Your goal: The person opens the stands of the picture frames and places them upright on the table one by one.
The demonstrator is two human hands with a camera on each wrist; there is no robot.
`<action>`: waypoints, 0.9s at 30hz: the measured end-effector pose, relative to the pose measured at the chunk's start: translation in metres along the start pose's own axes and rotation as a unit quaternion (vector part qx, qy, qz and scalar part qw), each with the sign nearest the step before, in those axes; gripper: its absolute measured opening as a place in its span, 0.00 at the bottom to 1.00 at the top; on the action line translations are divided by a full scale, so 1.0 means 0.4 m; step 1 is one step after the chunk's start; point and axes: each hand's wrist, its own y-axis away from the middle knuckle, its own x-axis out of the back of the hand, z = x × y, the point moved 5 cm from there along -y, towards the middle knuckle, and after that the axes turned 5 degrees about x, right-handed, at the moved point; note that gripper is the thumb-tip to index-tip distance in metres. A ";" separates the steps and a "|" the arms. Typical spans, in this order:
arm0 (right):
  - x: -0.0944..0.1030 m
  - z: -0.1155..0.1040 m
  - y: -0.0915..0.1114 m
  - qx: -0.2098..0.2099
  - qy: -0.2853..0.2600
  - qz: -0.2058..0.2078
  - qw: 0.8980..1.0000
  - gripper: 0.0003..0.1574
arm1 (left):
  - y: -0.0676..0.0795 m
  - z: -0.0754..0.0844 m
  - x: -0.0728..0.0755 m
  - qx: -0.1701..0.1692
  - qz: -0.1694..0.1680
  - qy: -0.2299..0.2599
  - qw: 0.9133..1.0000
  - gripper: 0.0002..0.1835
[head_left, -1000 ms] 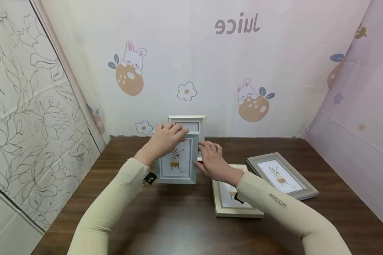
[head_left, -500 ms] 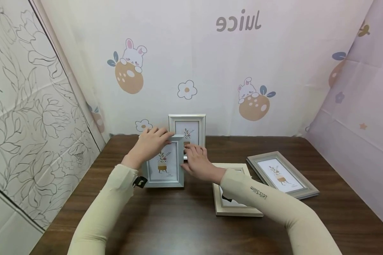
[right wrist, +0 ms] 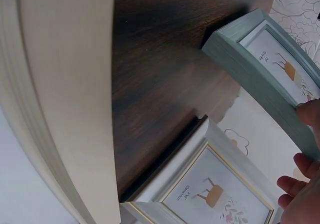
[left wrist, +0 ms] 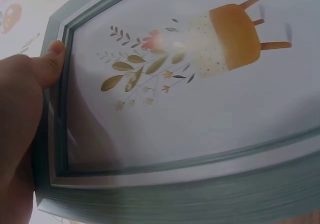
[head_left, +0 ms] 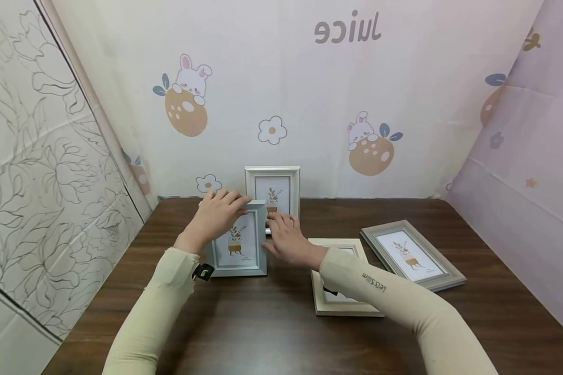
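Note:
A pale green picture frame [head_left: 237, 242] with a plant print stands upright on the dark wooden table [head_left: 262, 323]. My left hand [head_left: 218, 212] grips its top left corner, the thumb on the front edge [left wrist: 52, 62] in the left wrist view. My right hand [head_left: 283, 239] holds the frame's right side [right wrist: 260, 69], fingers reaching behind it. Just behind stands a white frame [head_left: 273, 188] with the same print, also seen in the right wrist view [right wrist: 210, 189].
A cream frame [head_left: 344, 307] lies flat to the right, partly under my right forearm, and a grey frame [head_left: 410, 255] lies flat further right. Patterned cloth walls close in the back and both sides.
Both hands have carried the green frame to the left and slightly back, uncovering the white frame behind it. Over the last half second it barely shifted.

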 end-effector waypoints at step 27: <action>0.010 0.014 0.014 0.018 0.009 -0.024 1.000 0.36 | 0.019 0.002 0.002 0.028 0.024 0.039 0.999 0.20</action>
